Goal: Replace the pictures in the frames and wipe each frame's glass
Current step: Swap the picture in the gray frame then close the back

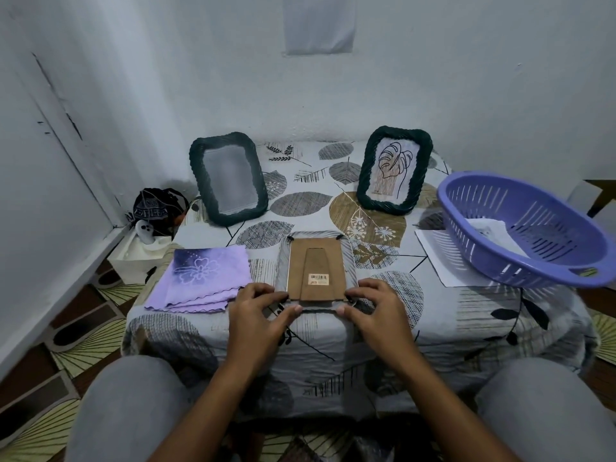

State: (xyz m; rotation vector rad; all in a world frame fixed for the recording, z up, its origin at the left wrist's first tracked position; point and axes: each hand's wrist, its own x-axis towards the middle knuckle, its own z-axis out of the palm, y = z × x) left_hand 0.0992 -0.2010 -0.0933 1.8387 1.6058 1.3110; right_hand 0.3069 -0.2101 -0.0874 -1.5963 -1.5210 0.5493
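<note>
White walls meet in a corner behind a low counter [433, 328] draped in a leaf-print cloth, and on its near middle lies the face-down frame [316, 265], brown backing board up, its long axis running away from the person. Its near short edge sits right at the fingertips: the left hand [258, 311] is at the near left corner and the right hand [375, 310] at the near right corner, both equally close, so neither has an advantage. Each hand has its fingers curled over the frame's bottom edge with the thumb tucked in front below it, apparently pinching the rim or working at the small tabs that hold the backing; whether a tab is actually caught cannot be told. The coming move likely turns on those near corners, since the board probably has to lift or slide toward the person.

Just left of the frame, near but apart, lies a folded purple cloth [203, 278], presumably for the glass. Farther back stand two dark rope-edged frames: the left standing frame [228, 176] shows only a pale blank, the right standing frame [393, 170] holds a leaf line drawing. On the right, a purple basket [493, 258] tilts over a white sheet [436, 251], with paper inside it. A dark bag [156, 205] sits on the floor at the left corner.
</note>
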